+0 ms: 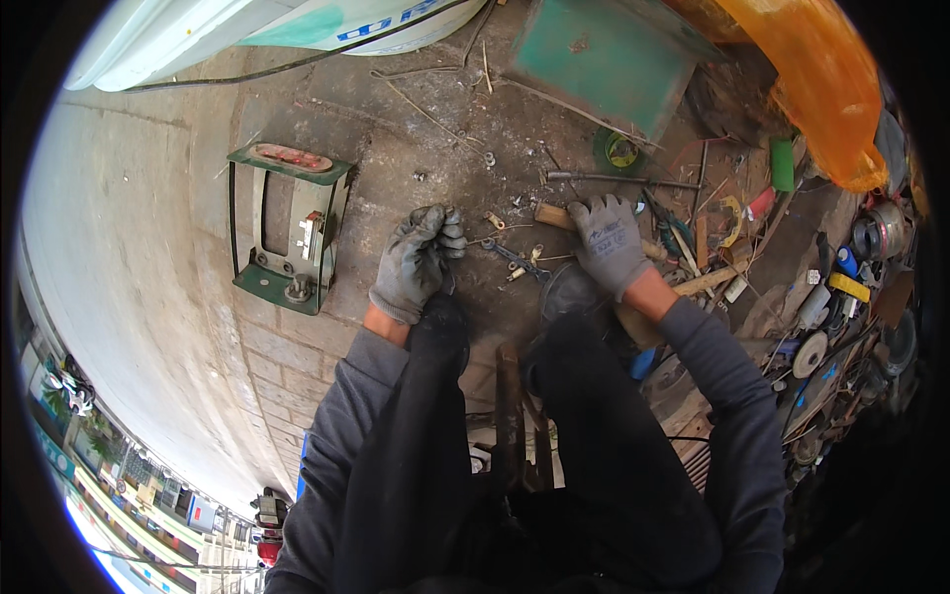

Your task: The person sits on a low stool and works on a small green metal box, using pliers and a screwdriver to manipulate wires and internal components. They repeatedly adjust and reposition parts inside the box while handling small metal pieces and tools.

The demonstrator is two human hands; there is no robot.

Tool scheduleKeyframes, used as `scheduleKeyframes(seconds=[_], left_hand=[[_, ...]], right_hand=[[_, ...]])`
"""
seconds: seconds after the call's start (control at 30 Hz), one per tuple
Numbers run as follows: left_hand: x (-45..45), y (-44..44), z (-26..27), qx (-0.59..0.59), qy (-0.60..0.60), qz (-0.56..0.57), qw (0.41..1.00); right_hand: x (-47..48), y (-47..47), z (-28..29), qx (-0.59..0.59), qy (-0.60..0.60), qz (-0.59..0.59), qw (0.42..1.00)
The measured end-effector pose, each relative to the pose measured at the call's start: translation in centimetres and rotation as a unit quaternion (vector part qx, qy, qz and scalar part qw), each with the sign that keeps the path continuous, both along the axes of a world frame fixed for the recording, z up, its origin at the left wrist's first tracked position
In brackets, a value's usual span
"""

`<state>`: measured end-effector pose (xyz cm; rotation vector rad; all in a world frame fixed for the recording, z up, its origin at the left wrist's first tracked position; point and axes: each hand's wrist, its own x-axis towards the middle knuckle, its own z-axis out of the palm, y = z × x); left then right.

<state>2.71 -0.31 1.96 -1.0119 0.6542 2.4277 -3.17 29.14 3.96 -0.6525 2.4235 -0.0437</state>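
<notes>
My left hand, in a grey work glove, is raised above my left knee with its fingers curled. Whether something small sits between its fingertips is hidden. My gloved right hand is closed over a wooden handle, whose end sticks out to the left of the fingers. Between the hands, a wrench lies on the ground among small metal fittings. Left of my left hand stands a green metal frame, with a bolt and nut on its near plate.
A green metal panel lies ahead, beside an orange sack. A metal rod and a roll of tape lie beyond my right hand. Piled tools and scrap fill the right side. A black cable crosses white sacks.
</notes>
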Motion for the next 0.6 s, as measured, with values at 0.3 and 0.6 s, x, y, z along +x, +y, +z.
scheduleKeyframes(seconds=[0.3,0.6], left_hand=[[0.1,0.1,0.1,-0.016,-0.016,0.003,1.000],[0.1,0.0,0.1,-0.003,-0.007,0.014,1.000]], right_hand=[[-2.0,0.3,-0.1,-0.125,0.087,-0.073,0.986],[-0.4,-0.7,-0.2,-0.032,0.011,0.055,0.998]])
